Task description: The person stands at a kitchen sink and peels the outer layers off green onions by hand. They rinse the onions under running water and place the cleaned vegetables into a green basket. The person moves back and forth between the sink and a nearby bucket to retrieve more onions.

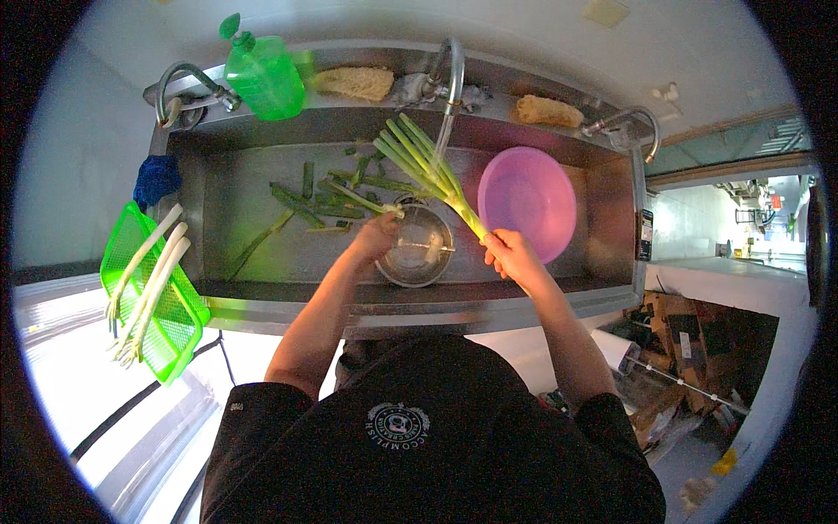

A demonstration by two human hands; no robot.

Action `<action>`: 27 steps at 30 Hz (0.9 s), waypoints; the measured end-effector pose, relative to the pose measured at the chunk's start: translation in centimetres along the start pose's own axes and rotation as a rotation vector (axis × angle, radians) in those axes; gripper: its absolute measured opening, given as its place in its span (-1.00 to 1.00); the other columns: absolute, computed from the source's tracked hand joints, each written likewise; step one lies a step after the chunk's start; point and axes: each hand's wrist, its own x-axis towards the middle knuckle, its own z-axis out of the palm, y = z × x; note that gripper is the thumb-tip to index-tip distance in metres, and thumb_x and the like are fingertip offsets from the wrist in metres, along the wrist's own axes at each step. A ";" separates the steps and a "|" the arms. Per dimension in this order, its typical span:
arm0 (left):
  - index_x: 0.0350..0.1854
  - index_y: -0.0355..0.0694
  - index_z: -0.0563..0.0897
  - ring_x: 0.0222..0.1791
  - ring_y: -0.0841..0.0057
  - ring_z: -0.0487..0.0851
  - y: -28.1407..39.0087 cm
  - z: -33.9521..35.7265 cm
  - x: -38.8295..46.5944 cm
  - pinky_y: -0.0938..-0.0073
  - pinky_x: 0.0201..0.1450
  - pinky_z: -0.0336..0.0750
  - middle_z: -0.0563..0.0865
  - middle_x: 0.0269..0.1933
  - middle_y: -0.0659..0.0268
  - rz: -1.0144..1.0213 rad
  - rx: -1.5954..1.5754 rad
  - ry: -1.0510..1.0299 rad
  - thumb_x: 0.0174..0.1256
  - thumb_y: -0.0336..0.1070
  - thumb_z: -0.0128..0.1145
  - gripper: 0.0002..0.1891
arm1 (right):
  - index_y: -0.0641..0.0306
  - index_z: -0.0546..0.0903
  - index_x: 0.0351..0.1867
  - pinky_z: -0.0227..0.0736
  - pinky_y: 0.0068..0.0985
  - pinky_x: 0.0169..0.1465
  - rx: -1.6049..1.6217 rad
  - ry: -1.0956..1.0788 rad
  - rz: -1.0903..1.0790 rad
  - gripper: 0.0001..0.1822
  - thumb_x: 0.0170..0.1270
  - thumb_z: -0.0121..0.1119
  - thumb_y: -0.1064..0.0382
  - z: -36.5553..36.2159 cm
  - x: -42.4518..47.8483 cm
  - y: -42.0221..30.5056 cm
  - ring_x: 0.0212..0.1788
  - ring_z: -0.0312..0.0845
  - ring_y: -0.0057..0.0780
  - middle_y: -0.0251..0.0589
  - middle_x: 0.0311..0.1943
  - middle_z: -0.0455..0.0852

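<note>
Over a long stainless steel sink (229, 196), my right hand (514, 254) grips the pale end of a bundle of green stalks, which look like leeks or large green onions (435, 167). Its green tops lie under the running middle faucet (452, 72). My left hand (378, 236) closes on the end of a thin green leaf strip (360, 196), slightly blurred. Just right of that hand sits a round metal bowl (419, 262) with a pale piece inside. Cut green leaves (294, 200) lie scattered on the sink floor to the left.
A pink plastic basin (527, 203) stands in the sink's right part. Several white stalks (157, 281) lie across a green plastic basket (173, 340) at the left. Along the back ledge are a green pump bottle (265, 82), loofah-like scrubbers (357, 83) and side faucets (635, 114). A blue scrubber (157, 180) hangs left.
</note>
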 end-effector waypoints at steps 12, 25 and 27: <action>-0.05 -0.24 0.55 -0.15 0.42 0.67 11.0 10.1 0.8 0.40 -0.03 0.60 0.67 -0.12 0.25 0.083 -0.691 0.050 0.37 -0.27 0.15 -0.78 | 0.29 0.58 -0.25 0.27 -0.57 -0.60 -0.007 -0.002 -0.015 -0.68 0.44 -0.02 0.06 1.8 0.2 -2.0 -0.65 0.41 -0.60 -0.32 -0.58 0.57; 0.02 -0.34 0.54 -0.18 0.40 0.69 11.8 10.9 0.6 0.38 -0.08 0.64 0.68 -0.14 0.20 -0.021 -0.508 -0.005 0.39 -0.31 0.12 -0.74 | 0.20 0.56 -0.23 0.49 -0.19 -0.28 -0.453 0.606 -0.337 -0.75 0.09 0.33 0.25 3.3 2.0 -1.6 -0.31 0.63 0.01 -0.04 -0.39 0.69; 0.02 -0.33 0.55 -0.12 0.41 0.67 12.0 10.4 0.3 0.39 -0.05 0.63 0.67 -0.09 0.21 -0.049 -0.427 -0.007 0.36 -0.35 0.14 -0.74 | 0.19 0.55 -0.21 0.49 -0.19 -0.27 -0.445 0.602 -0.340 -0.74 0.09 0.34 0.26 3.3 1.9 -1.5 -0.30 0.63 0.00 -0.04 -0.37 0.68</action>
